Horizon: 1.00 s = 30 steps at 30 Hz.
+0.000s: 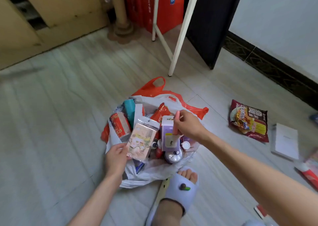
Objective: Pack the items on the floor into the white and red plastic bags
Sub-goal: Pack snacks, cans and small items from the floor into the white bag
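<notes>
The right hand (186, 124) has its grip closed in a pinch on a slim pink stick-shaped item (176, 124), held upright over the open mouth of the white plastic bag (149, 171); what the stick is I cannot tell, but it looks light and rigid, and a pinch near its top should be enough to lower it in end-first. The left hand (116, 155) has its grip closed on the lower corner of a flat clear-wrapped card packet printed with a cartoon figure (142, 140), thumb on the face, the packet tilted across the bag's near-left rim. That packet is probably thin, light and a little slippery in its film, so holding it by an edge and sliding it down flat along the bag wall seems safest against creasing. Just beside the stick stands a lilac cardboard box (169, 134), stiff and easily gripped by its sides; below it lies a silver can top (173, 156), and to the left a red and white can (119, 126) and a teal packet (130, 109), hard and heavier, better kept low. The white bag sits inside or over a red plastic bag (154, 85), both soft and limp, so the rim will need holding open. Well apart on the floor (60, 105) to the right wait a dark red crinkly noodle packet (249, 121), likely brittle inside, and a flat white box (285, 143).
</notes>
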### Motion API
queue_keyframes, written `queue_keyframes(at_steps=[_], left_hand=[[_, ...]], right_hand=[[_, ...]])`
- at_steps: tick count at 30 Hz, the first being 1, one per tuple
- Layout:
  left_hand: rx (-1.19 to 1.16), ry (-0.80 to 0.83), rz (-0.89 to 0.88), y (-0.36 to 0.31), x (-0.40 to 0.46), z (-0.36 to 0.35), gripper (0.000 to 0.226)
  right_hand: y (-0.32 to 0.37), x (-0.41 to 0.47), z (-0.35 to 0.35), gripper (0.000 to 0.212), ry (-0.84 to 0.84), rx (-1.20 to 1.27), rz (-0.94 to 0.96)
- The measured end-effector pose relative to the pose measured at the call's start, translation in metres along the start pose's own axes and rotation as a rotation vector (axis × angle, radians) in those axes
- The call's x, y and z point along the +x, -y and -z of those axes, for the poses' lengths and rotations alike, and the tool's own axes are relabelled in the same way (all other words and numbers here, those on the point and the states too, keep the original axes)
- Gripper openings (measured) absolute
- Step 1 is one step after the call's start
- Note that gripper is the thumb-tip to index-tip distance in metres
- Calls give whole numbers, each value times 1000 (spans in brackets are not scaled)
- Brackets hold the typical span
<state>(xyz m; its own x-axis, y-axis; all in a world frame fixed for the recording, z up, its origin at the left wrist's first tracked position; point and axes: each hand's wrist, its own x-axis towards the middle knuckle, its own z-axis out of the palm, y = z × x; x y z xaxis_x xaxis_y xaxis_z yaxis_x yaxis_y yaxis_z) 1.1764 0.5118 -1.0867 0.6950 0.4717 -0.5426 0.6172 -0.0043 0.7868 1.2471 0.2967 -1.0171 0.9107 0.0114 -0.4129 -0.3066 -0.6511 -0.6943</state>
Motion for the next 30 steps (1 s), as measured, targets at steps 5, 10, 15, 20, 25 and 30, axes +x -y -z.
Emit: queue_keyframes(at_steps=[5,10,15,20,25,30], left_hand=[[301,31,-107,16,-10,-4,7],[440,14,-189,21,-9,1,4],[454,-149,-185,17,4,18,32],[525,2,-37,13,28,25,63],[373,-18,80,5,44,23,62],[316,10,75,3,56,28,34]], right_hand=[[-1,-15,-30,22,84,225,-41],[-1,-28,-54,13,69,270,-69],[3,-38,-77,12,94,556,-205],[1,-30,-92,4,254,922,-348],[-4,-20,-58,13,154,568,-272],[-38,-2,-16,23,-219,-26,-111]])
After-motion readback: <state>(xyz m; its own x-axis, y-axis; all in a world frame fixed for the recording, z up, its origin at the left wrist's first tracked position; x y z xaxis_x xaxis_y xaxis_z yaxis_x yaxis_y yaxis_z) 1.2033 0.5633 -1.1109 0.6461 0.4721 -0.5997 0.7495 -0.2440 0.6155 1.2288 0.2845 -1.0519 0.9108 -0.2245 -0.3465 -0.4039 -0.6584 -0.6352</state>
